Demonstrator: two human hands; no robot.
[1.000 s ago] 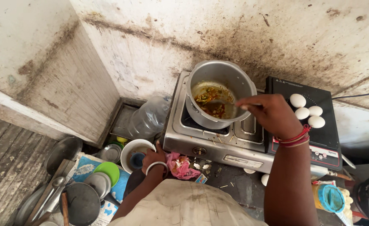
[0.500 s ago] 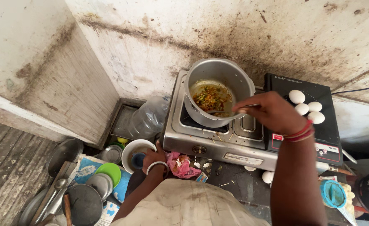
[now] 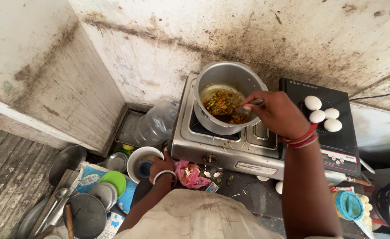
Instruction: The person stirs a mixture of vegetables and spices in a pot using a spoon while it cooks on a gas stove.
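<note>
Head view: right hand (image 3: 277, 113) fingers grip a spoon (image 3: 248, 105), handle pointing left into the pot (image 3: 226, 102) (food below fingertips); left hand (image 3: 161, 166) grasps a small cup (image 3: 144, 168).

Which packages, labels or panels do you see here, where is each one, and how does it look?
Control panel: front edge of the black induction plate, right of the gas stove; pale strip with a red mark.
Small packet: on the dark counter below the stove, beside the pink cloth; flat, blue and red.
Printed paper: lower left, under the steel dishes; blue and white.
</note>
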